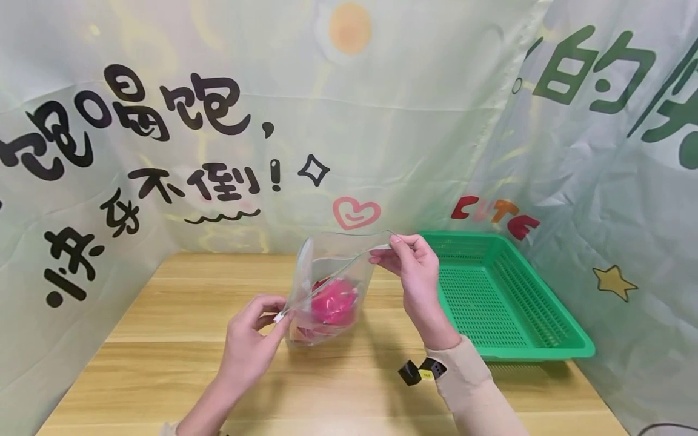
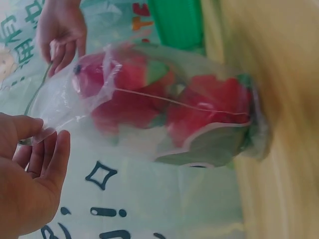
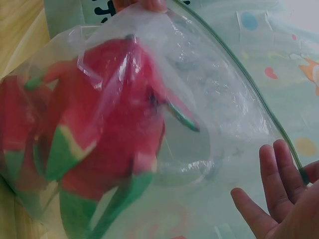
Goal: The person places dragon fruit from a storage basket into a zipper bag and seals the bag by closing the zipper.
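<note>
A clear zip bag (image 1: 303, 274) stands on the table between both hands, its mouth edges spread apart. Inside lie red dragon fruits (image 1: 334, 301) with green-tipped scales; the left wrist view shows more than one (image 2: 212, 99), and a large one (image 3: 112, 99) fills the right wrist view. My left hand (image 1: 248, 339) pinches the near left corner of the mouth, by a small white slider (image 1: 279, 317). With thumb and fingers my right hand (image 1: 417, 266) pinches the far right corner of the rim. In the right wrist view, several fingers (image 3: 273, 174) of that hand stick out.
A green plastic basket (image 1: 545, 350) with slotted walls sits at the right of the wooden table (image 1: 163, 339), behind my right forearm. Printed cloth (image 1: 283, 109) hangs around the back and sides. A small black device (image 1: 420, 370) is strapped to my right wrist.
</note>
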The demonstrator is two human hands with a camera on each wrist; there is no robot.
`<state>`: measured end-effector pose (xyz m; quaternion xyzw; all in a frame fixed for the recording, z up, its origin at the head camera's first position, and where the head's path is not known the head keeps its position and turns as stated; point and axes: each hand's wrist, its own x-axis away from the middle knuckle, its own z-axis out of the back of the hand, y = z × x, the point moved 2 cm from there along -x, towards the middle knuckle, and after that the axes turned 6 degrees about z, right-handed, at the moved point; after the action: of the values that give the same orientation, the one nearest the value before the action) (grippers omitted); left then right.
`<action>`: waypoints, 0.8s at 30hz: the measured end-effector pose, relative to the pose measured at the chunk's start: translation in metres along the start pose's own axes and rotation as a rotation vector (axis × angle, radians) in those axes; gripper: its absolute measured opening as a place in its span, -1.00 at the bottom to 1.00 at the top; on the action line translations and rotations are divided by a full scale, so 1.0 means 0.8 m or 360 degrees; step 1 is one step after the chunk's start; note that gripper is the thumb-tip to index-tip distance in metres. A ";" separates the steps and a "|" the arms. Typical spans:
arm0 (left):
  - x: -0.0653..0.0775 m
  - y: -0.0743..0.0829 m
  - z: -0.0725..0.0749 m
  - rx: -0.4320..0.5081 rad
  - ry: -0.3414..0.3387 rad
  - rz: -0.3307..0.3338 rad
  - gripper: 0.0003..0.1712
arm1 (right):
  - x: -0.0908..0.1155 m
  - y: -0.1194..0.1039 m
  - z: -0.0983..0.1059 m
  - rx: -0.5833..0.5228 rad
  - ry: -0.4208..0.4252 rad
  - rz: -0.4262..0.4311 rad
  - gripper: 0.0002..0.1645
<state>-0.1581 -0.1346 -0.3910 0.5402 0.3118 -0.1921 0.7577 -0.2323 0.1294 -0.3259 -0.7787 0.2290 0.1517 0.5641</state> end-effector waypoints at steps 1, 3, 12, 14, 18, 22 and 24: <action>-0.003 0.001 0.003 0.0001 0.0013 0.0002 -0.65 | 0.001 -0.001 0.001 0.0004 0.0000 -0.0005 -0.86; -0.010 0.003 0.008 0.0000 0.0045 -0.0006 -0.68 | 0.002 -0.003 0.005 0.0020 -0.0002 -0.0014 -0.82; -0.051 0.016 0.024 0.0106 0.0212 0.0107 -0.78 | 0.014 -0.021 0.014 0.0155 -0.0067 -0.0031 -0.81; -0.062 0.018 0.023 0.0154 0.0231 0.0192 -0.81 | 0.017 -0.026 0.014 0.0159 -0.0079 -0.0001 -0.83; -0.086 0.020 0.016 0.0280 0.0294 0.0337 -0.84 | 0.022 -0.039 0.014 0.0126 -0.0080 0.0047 -0.87; -0.104 0.022 0.004 0.0428 0.0372 0.0426 -0.82 | 0.027 -0.049 0.015 0.0091 -0.0082 0.0069 -0.86; -0.111 0.022 -0.002 0.0492 0.0415 0.0436 -0.81 | 0.029 -0.054 0.015 0.0079 -0.0087 0.0084 -0.85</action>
<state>-0.2123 -0.1312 -0.3189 0.7072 0.2978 -0.0616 0.6383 -0.1895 0.1472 -0.3065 -0.7537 0.2376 0.1821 0.5851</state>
